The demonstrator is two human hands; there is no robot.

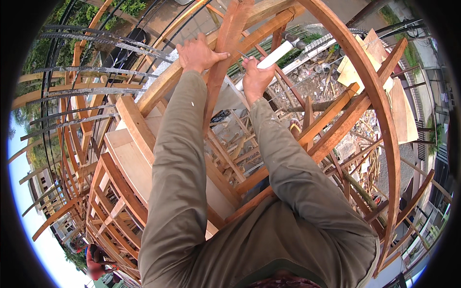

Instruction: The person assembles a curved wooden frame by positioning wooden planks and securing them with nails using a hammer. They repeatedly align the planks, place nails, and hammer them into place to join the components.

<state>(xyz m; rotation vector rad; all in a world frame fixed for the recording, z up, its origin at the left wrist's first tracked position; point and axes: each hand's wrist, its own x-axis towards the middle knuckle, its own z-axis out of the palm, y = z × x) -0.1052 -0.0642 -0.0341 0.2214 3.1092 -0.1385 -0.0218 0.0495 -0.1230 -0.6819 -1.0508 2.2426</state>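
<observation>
My left hand point(194, 55) is on a wooden beam point(165, 86), its fingers bent over the far side. Its thumb stretches right against a slanting reddish post point(221, 67) that crosses the beam. Just right of that post, my right hand point(258, 79) is closed around the white handle of a hammer point(274, 54). The dark hammer head points up and away to the right. A thin nail-like piece point(240, 52) shows by the right fingertips, near the post; whether the fingers pinch it I cannot tell.
A curved wooden rib point(367, 72) arches along the right. Steel rebars point(96, 71) stick out at left. Wood scraps and rubble point(355, 139) lie far below, beside plywood sheets point(402, 113). Another person in red point(96, 263) is at the lower left among curved frames point(117, 206).
</observation>
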